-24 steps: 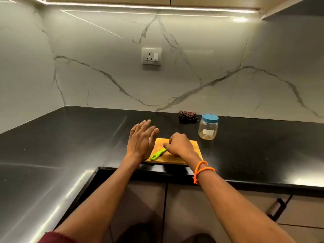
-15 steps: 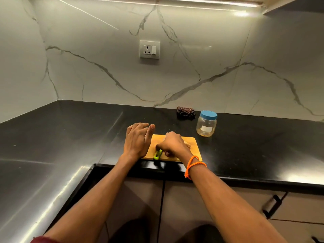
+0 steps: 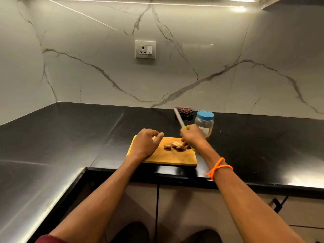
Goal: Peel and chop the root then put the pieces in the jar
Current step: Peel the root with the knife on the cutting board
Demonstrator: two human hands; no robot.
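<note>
- The worktop (image 3: 70, 146) is a wide L-shaped slab of glossy black stone that mirrors the strip light, backed by a white marble-look wall with grey veins and a white socket (image 3: 145, 49).
- Both bare forearms reach forward from below; the right wrist carries an orange cord bracelet (image 3: 219, 168).
- A rectangular wooden chopping board (image 3: 171, 157), smooth and honey-coloured, lies flat near the front edge of the worktop.
- The left hand (image 3: 145, 143) rests palm-down on the board's left end, fingers loosely curled and holding nothing.
- The right hand (image 3: 192, 136) is closed round the green handle of a knife (image 3: 179, 118); its pale blade slants up and away toward the wall.
- A clear plastic jar (image 3: 204, 124) with a blue screw lid stands just behind the board's right corner, lid on.
- A dark checked cloth (image 3: 184, 112) lies crumpled by the wall.
- The knobbly, tan ginger root (image 3: 176, 146) lies on the board between the hands, just beside the right fingers.
</note>
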